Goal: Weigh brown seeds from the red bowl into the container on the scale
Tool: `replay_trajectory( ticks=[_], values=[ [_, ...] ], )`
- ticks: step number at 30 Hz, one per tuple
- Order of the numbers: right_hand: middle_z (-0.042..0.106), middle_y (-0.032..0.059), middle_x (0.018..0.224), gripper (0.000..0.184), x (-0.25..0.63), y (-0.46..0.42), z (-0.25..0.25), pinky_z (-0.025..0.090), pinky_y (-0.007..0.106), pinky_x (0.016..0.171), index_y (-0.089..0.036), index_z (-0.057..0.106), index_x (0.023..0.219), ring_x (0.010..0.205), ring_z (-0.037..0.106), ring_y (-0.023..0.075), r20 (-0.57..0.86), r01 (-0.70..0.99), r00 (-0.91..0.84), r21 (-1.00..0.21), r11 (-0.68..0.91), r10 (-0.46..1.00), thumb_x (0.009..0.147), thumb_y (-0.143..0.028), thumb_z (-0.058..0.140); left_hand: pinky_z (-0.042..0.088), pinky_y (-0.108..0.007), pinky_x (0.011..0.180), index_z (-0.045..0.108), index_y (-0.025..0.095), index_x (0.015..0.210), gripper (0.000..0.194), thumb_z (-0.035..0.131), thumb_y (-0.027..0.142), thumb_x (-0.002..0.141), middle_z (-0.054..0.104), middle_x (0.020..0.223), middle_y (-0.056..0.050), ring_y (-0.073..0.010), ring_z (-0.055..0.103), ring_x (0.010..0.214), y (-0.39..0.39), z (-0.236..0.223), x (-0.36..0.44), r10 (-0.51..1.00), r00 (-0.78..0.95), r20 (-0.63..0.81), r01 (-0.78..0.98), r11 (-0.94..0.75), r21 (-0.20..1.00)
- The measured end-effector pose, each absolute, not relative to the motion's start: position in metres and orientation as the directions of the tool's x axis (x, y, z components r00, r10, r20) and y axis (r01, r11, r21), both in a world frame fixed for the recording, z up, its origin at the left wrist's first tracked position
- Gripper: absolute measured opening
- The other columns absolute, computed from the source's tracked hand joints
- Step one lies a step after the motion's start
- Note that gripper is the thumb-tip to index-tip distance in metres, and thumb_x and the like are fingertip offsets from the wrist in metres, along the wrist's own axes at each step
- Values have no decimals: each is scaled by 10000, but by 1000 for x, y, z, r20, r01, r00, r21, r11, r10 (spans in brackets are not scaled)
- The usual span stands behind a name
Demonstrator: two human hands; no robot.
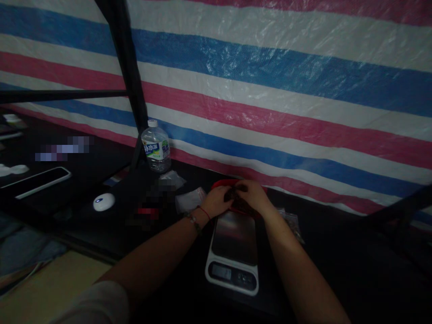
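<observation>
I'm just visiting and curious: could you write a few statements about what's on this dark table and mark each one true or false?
1. Both hands meet beyond the far end of the kitchen scale. True.
2. The water bottle lies on its side. False: it stands upright, cap on.
3. The left hand and right hand work on something small and dark. True.
4. The backdrop is plain black. False: it is a striped tarp in blue, pink and white.
5. A white computer mouse sits on the scale. False: it lies on the table, far to the left.
</observation>
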State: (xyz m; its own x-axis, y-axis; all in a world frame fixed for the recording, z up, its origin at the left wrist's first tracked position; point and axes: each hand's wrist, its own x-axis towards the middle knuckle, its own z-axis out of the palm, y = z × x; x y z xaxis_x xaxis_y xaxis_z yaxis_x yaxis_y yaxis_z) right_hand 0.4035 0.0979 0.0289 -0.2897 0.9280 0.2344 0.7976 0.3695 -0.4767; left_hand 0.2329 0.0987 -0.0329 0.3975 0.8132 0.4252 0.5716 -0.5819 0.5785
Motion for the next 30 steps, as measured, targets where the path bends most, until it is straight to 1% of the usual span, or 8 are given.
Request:
replay_trajectory(
  ticks=[4, 6, 9, 14, 19, 23, 28, 30],
  values=[
    [710, 46, 995, 254, 396, 94, 29, 452, 301, 881, -193, 711, 946, 945, 627, 180, 266, 739, -374, -493, 459, 888, 752, -74, 599, 480, -369, 959, 614, 152, 1138, 373, 627, 224, 772, 674, 1108, -94, -236, 620, 1041, 98, -31, 233, 811, 401, 426, 560, -585, 587],
    [705, 52, 1031, 299, 395, 94, 28, 452, 315, 900, -194, 704, 995, 969, 626, 187, 269, 728, -380, -504, 466, 885, 745, -63, 604, 483, -365, 955, 612, 155, 1148, 374, 620, 222, 780, 675, 1108, -91, -232, 623, 1039, 98, -31, 234, 812, 395, 430, 552, -584, 595],
    [704, 50, 1036, 348, 396, 94, 28, 463, 307, 884, -202, 695, 1040, 948, 636, 179, 267, 720, -366, -526, 452, 892, 744, -48, 594, 482, -359, 961, 611, 163, 1156, 378, 619, 218, 782, 677, 1113, -84, -229, 625, 1044, 98, -31, 234, 808, 400, 433, 542, -590, 599],
    [702, 61, 961, 247, 395, 93, 33, 458, 310, 889, -173, 720, 915, 942, 624, 185, 255, 781, -343, -457, 425, 904, 744, -50, 591, 482, -363, 969, 614, 163, 1147, 359, 607, 216, 792, 681, 1105, -85, -231, 627, 1048, 96, -30, 235, 815, 388, 430, 543, -579, 608],
    [708, 42, 1026, 325, 393, 93, 33, 464, 290, 895, -207, 713, 996, 954, 639, 169, 215, 760, -344, -507, 406, 914, 762, -38, 564, 478, -377, 983, 588, 170, 1209, 427, 609, 197, 784, 669, 1147, -86, -234, 618, 1074, 94, -26, 235, 820, 383, 426, 531, -573, 625],
    [704, 51, 1005, 271, 395, 95, 29, 462, 301, 898, -195, 714, 966, 950, 636, 177, 251, 780, -299, -492, 387, 921, 770, -66, 580, 466, -383, 999, 578, 173, 1227, 443, 601, 186, 785, 663, 1166, -86, -236, 609, 1091, 94, -26, 235, 817, 394, 421, 528, -576, 625],
    [706, 46, 1012, 239, 395, 97, 26, 459, 303, 906, -197, 709, 970, 962, 633, 173, 324, 745, -257, -534, 401, 910, 793, -105, 578, 465, -394, 998, 570, 150, 1230, 451, 605, 203, 784, 655, 1174, -105, -247, 606, 1090, 96, -29, 235, 820, 385, 424, 548, -573, 609],
    [705, 41, 1009, 250, 395, 97, 26, 462, 299, 897, -198, 706, 975, 949, 634, 166, 315, 730, -273, -547, 409, 909, 792, -96, 569, 462, -395, 1000, 574, 148, 1219, 440, 605, 202, 783, 653, 1172, -107, -246, 604, 1091, 97, -30, 236, 814, 387, 433, 548, -581, 602]
  ],
)
